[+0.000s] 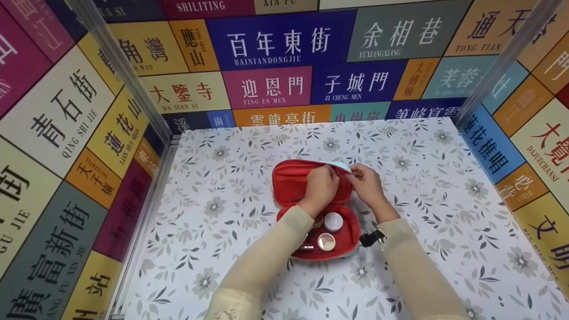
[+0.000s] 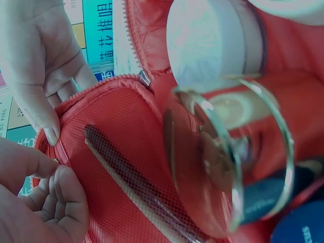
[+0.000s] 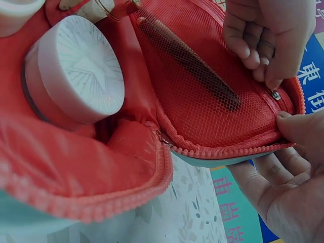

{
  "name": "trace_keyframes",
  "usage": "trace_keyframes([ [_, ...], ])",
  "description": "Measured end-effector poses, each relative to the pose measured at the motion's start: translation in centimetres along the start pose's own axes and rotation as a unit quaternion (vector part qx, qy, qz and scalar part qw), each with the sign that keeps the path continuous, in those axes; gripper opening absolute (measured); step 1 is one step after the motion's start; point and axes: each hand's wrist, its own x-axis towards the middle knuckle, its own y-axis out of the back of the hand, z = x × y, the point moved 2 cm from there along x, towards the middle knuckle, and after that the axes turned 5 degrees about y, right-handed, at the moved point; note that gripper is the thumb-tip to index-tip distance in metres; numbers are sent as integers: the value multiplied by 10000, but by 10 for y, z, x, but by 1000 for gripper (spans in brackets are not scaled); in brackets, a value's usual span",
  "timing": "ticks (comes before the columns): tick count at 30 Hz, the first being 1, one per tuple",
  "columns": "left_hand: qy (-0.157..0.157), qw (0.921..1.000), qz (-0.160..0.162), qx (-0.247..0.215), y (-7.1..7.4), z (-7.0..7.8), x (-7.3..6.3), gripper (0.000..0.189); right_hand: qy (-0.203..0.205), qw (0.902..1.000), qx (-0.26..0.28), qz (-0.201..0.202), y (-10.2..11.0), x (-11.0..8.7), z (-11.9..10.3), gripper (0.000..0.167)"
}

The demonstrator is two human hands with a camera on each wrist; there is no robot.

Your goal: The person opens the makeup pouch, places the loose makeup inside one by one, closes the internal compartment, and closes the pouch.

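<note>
A red-lined cosmetic bag (image 1: 351, 222) lies unfolded on the table, its lid (image 1: 286, 178) tipped back. At the mesh pocket (image 3: 202, 96) inside the lid, my left hand (image 1: 321, 184) pinches a small zipper pull (image 3: 276, 95). My right hand (image 1: 369, 184) grips the lid's far right edge, thumb inside and fingers beneath. Behind the mesh lie slim dark and tan sticks (image 3: 187, 61), perhaps cosmetic pencils. In the base sit a white-lidded round jar (image 1: 333, 221), a round compact (image 1: 326, 242) and a clear, gold-ringed container (image 2: 228, 152).
The bag rests on a table (image 1: 213, 249) covered in a floral print. Panels with printed street names (image 1: 280, 44) stand behind and at both sides. A black strap (image 1: 371, 238) is at my right wrist.
</note>
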Motion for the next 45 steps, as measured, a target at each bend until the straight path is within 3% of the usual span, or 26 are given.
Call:
trace_keyframes([
  [1,-21,10000,74,34,-7,-7,3,17,-23,10000,40,-8,0,0,1,20],
  [6,-49,9995,225,206,-10,-18,5,19,-107,9999,66,-16,0,0,2,19],
  [11,-111,9994,250,232,4,-15,0,18,-116,9999,13,-10,0,0,2,21],
  [15,40,9994,132,332,11,-16,-1,21,-168,9998,42,8,0,0,3,20],
  [20,47,9994,90,333,14,-24,0,26,-226,9997,101,10,1,0,5,19],
  [27,-142,9982,394,433,10,-46,3,34,-247,9995,164,-74,1,-1,7,23],
  [31,112,9990,187,394,19,-47,2,40,-326,9993,170,-112,1,-5,-6,23],
  [33,124,9984,277,471,5,-61,8,42,-334,9993,169,-91,1,-5,-5,23],
  [35,209,9990,138,378,13,-59,6,41,-285,9993,217,-48,0,-5,-2,22],
  [38,11,9982,339,500,11,-65,7,38,-213,9996,183,30,-1,-1,10,21],
  [40,-25,9979,361,543,25,-56,1,38,-191,9997,113,36,-1,-1,10,22],
  [45,-131,9958,552,722,23,-61,2,37,-267,9996,1,35,0,-1,11,22],
])
